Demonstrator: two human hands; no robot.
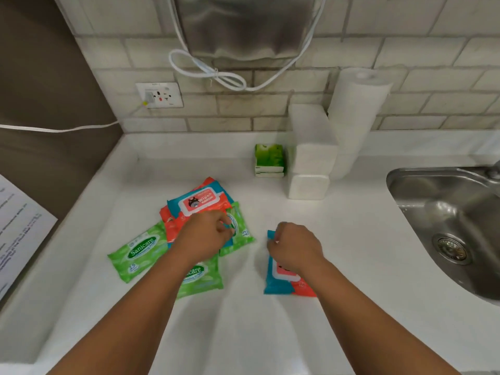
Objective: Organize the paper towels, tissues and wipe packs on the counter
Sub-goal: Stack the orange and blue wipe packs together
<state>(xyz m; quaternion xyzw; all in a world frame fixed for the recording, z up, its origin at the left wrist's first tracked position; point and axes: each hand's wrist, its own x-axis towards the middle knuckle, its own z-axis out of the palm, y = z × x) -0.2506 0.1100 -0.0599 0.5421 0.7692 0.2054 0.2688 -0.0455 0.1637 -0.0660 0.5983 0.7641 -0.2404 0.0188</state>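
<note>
white counter [357, 280], tiled wall behind, sink [443, 212] at right. already against back wall, side by side: paper towel roll [357, 112], white tissue stacks [311, 152], green tissue packs [269, 158]. wipe packs not yet sorted.

loose pile [201, 203] mid-counter, left of centre: blue-red packs overlapping, small green pack [240, 231] on right flank, two larger green packs [138, 251] at near left, one partly under left forearm. lone blue-red pack [278, 280] apart to the right, flat, long axis near-to-far.

left hand [205, 236]: over pile, fingers [224, 220] curled, pinching a teal corner beside small green pack; owner of that corner: cannot tell. right hand [295, 249]: on lone blue-red pack, fingers curled, pinching its far left edge; rest of pack toward the body, beneath wrist.

judgement: step in hand = gathering like with like. key relation: lone blue-red pack directly right of pile, near but not touching, bare counter between; right hand nearer to it, left hand nearer to pile. short leftward slide or lift probably enough to join blue-red with blue-red.

room: wide bare strip toward front edge and toward sink; back strip left of green tissue packs open for a neat row. risk: sink rim close on right; film packs likely to skid when stacked.
</note>
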